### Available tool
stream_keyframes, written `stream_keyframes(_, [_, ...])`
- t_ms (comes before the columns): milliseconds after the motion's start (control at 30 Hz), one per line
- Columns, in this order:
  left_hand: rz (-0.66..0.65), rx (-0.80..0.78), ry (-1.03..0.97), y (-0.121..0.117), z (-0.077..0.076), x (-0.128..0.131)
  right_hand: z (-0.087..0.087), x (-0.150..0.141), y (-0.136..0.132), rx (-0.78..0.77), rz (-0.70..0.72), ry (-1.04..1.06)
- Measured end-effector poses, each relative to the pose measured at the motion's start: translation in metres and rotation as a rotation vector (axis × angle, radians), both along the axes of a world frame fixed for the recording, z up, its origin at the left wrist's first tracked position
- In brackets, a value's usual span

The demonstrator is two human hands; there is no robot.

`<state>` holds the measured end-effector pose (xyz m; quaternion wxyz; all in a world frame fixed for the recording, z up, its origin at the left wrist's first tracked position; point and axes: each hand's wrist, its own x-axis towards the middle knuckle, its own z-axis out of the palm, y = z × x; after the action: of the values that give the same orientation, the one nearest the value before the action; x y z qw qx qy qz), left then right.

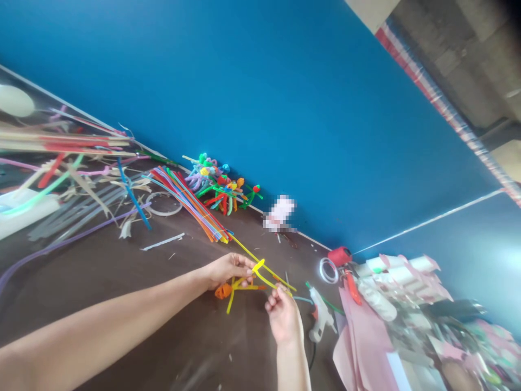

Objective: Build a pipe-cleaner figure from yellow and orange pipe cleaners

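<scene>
I have the left hand (pixel 230 270) and right hand (pixel 284 317) clamped on a yellow pipe cleaner (pixel 260 274), pinching close to its bend for control, glue gun (pixel 320 312) at three o'clock.

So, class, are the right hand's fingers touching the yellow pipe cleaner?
Touching: the head view shows the right hand's fingers pinched on the yellow pipe cleaner.
</scene>
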<state>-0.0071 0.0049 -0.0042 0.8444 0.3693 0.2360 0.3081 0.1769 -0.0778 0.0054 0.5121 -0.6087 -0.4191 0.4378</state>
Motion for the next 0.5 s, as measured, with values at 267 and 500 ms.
stream_keyframes(267, [0.043, 0.132, 0.125, -0.003, 0.0, 0.006, 0.019, 0.003, -0.006, 0.113, -0.093, -0.415])
stream_keyframes(500, [0.109, 0.263, 0.288, -0.006, -0.013, 0.016, 0.038, -0.035, -0.003, 0.275, 0.049, -0.965])
